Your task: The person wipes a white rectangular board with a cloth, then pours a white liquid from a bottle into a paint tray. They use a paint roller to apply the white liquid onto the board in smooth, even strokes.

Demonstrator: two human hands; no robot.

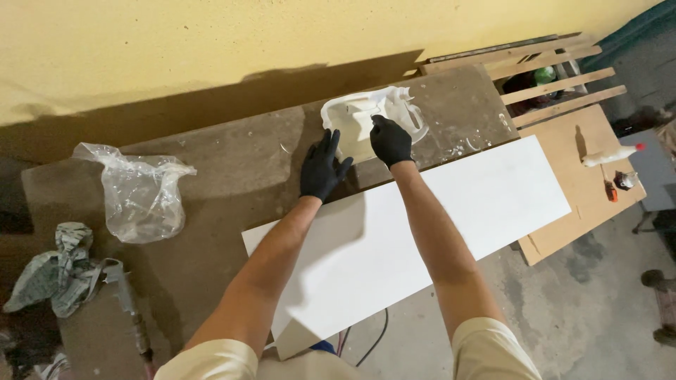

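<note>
Right hand (pixel 389 141) in a black glove pinches the white strip coil (pixel 373 116), fingers closed on it; left hand (pixel 322 167), also gloved, lies flat and spread beside the coil's near edge, gripping nothing; the coil sits on the dusty workbench (pixel 232 169) by the wall; far left there's a crumpled rag (pixel 60 271), then a clear plastic bag (pixel 137 197); the white board (pixel 422 225) runs under both forearms; a white bottle (pixel 609 155) lies on a plywood sheet (pixel 577 190) far right.

We see open bench (pixel 232 165) between plastic bag (pixel 141 193) and white panel (pixel 451 211); wall (pixel 211 42) blocks behind.
</note>
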